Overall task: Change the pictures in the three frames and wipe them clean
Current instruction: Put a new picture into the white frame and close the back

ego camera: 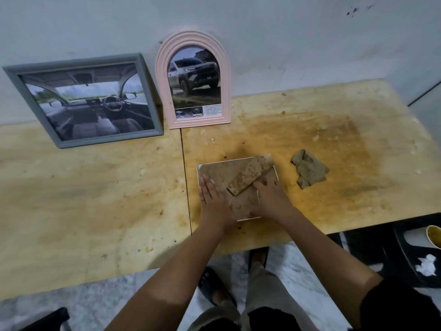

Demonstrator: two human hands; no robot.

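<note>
My left hand (212, 194) presses flat, grip wide, on the face-down white frame (199, 167) beneath it. My right hand (269, 194) meets its stand (250, 174); whether it pinches, I cannot tell. If the backing (217, 173) is not locked, turning the frame may let it fall out.

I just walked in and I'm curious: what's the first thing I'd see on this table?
The left hand and right hand rest on the brown back of a white frame lying face down near the front edge of the table. Against the wall lean a pink arched frame with a truck picture and a grey frame showing a car's inside. A crumpled brown cloth lies right of the hands.
</note>
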